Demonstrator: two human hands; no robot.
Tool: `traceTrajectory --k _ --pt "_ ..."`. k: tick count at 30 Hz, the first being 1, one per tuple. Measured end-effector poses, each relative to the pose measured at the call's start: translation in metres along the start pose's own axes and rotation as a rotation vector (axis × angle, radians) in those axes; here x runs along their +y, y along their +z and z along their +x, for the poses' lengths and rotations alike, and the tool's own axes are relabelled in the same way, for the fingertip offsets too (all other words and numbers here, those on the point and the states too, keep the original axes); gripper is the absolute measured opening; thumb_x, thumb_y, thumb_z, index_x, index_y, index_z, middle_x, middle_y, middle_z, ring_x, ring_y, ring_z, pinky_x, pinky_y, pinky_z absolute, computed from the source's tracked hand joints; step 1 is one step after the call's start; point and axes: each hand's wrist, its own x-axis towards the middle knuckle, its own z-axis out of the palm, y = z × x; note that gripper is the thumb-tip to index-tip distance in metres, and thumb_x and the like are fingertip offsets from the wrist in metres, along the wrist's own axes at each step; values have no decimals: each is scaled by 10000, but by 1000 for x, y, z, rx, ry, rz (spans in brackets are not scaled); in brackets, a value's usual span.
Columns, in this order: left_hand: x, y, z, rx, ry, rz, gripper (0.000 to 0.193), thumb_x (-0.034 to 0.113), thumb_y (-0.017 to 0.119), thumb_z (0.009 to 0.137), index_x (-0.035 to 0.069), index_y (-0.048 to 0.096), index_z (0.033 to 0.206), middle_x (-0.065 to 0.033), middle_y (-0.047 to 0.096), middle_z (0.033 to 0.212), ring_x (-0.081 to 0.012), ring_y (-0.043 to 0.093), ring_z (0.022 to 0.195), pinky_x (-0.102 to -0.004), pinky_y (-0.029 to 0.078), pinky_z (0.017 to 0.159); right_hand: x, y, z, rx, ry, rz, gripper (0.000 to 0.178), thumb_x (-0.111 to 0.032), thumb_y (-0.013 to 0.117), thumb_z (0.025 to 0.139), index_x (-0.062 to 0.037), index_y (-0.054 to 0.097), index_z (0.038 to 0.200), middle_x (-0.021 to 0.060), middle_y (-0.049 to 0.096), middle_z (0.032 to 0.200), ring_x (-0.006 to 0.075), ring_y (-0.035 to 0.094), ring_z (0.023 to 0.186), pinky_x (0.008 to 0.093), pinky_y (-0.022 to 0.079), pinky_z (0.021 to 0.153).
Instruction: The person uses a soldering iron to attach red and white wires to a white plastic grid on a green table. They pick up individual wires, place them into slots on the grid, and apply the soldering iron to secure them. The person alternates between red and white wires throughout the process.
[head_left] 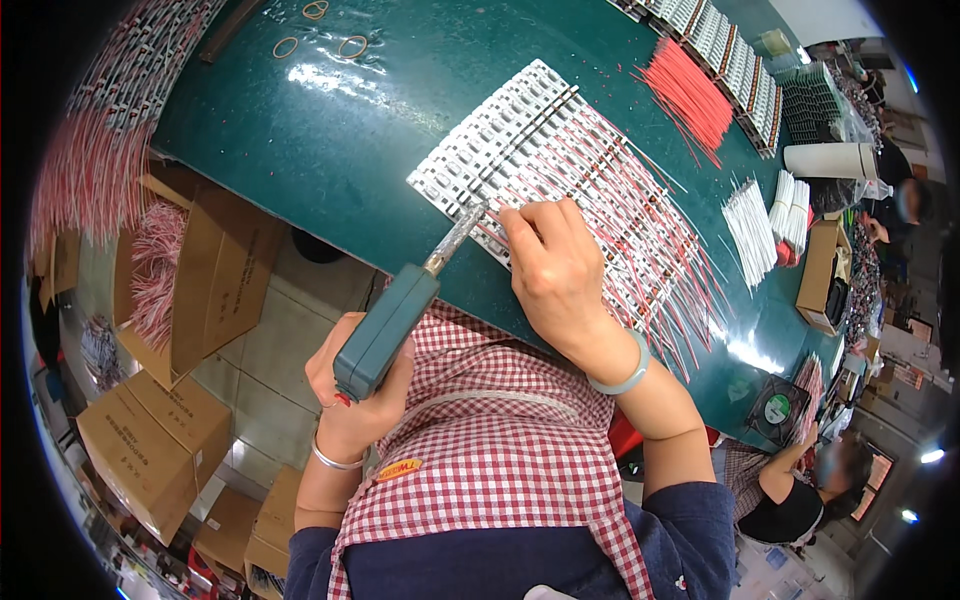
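My left hand (365, 375) is wrapped round the grip of a green soldering gun (388, 325), whose silver barrel slants up to the right. Its tip meets the near left part of a panel of white circuit boards (495, 130) lying tilted on the green table. Beside that tip my right hand (552, 265) is closed, thumb and forefinger pinched at the end of a thin wire; the fingertips partly hide it. Many red and white wires (640, 235) run across the panel and fan out past its right side.
Loose red wires (687, 95) and white wire bundles (748, 230) lie on the right of the table (250, 120). Rubber bands (352, 47) rest at the far side. Wired boards (130, 90) hang over the left edge, above cardboard boxes (235, 270). A co-worker (800, 490) sits at right.
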Motion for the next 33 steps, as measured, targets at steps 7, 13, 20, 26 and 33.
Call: traceTrajectory --k 7,13,20,26,33 --pt "2 -4 -3 -6 -68 -22 193 -40 744 745 -57 697 931 -129 682 846 -194 664 670 -273 518 604 1 1 0 4 -41 -18 197 -15 698 760 40 691 948 90 558 830 242 549 761 335 475 591" --pt "-9 0 -14 99 -97 -129 247 -18 766 745 -56 716 985 -148 707 874 -204 689 707 -274 540 632 2 1 -1 -6 -34 -23 202 -18 703 750 41 689 942 94 560 833 243 550 762 337 478 600" --pt "-10 -1 -15 109 -141 -128 258 14 780 772 -51 714 1013 -141 729 913 -207 710 745 -287 554 667 9 -15 7 27 20 -8 196 10 701 752 0 691 948 87 602 854 250 594 787 355 500 641" --pt "-10 0 -14 122 -197 -138 250 23 784 783 -46 717 1013 -131 737 927 -206 717 760 -290 556 688 50 -31 29 17 148 -65 66 -8 699 809 -5 677 871 112 611 882 293 601 838 398 511 709" --pt "-11 -2 -13 138 -169 -125 247 23 788 774 -47 716 1000 -133 735 906 -205 714 746 -291 554 674 51 -22 35 -94 209 4 61 -32 710 810 -8 673 852 121 592 883 302 594 889 421 513 746"
